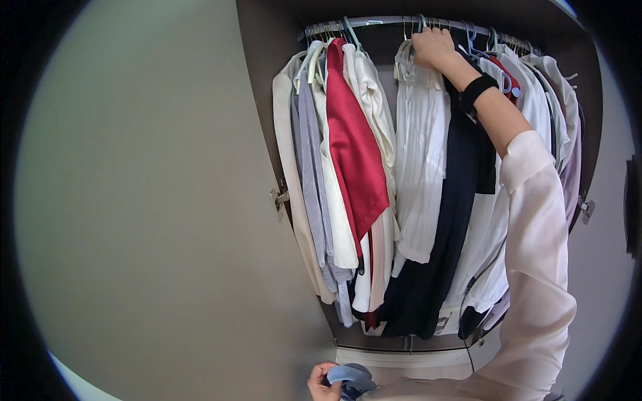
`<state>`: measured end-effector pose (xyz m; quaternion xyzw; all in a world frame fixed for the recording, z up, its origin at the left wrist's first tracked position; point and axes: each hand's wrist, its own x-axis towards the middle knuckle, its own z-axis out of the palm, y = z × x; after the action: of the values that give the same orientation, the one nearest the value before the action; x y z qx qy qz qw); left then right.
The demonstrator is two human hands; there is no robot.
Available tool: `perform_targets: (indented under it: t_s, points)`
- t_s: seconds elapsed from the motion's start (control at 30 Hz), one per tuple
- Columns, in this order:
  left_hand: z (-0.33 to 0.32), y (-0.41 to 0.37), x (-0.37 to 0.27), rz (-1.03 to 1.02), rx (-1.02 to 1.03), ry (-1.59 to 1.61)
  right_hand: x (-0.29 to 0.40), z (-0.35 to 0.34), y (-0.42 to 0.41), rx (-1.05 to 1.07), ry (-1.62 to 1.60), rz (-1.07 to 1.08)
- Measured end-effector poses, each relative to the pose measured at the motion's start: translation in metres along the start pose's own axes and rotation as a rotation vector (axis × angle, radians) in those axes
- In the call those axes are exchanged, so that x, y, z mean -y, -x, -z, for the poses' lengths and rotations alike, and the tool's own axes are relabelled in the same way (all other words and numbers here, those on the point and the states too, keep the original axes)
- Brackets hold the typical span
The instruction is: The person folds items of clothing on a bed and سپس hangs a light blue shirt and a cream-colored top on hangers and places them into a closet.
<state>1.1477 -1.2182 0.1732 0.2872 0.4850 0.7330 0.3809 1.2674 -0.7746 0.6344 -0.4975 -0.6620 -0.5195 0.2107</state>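
My right hand (432, 47), with a black band on its wrist, reaches up to the metal clothes rail (381, 21) and rests on hanger hooks there; whether its fingers grip them is hard to tell. Just below it hang a sheer white garment (419, 150) and long dark navy clothing (454, 200). Low in view, my left hand (323, 382) holds a folded blue-grey cloth item (351, 378). Left of a gap on the rail, a red satin garment (353, 140) hangs among white, beige and grey-lilac clothes.
A large wardrobe door (165, 200) stands open at the left, its metal hinge (279, 199) beside the clothes. More white shirts (531, 95) crowd the rail's right end. A thin dark cord (467, 346) hangs at the wardrobe's lower edge.
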Motion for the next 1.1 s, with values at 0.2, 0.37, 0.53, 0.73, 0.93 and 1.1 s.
perform_targets:
  t_s: [0.2,0.37,0.53,0.73,0.93,1.1]
  points:
    - [0.012,0.013,-0.005,-0.16,-0.087,-0.29,0.007,-0.02,-0.005,-0.042,-0.214,-0.191]
    - [0.027,0.024,0.001,-0.324,-0.12,-0.69,0.001,-0.034,-0.015,-0.214,-0.485,-0.345]
    - [0.04,0.037,0.008,-0.013,-0.151,-0.619,0.002,-0.042,-0.001,-0.146,-0.961,-0.407]
    - [0.05,0.019,0.004,-0.115,-0.131,-0.537,0.057,0.063,0.222,-0.318,-1.663,-0.283]
    - [0.024,-0.013,-0.021,0.015,0.031,-0.54,0.067,0.166,0.436,0.252,-1.983,-0.68]
    - [0.008,-0.053,0.025,0.067,0.147,-0.201,0.028,0.203,0.516,0.986,-2.018,-0.78]
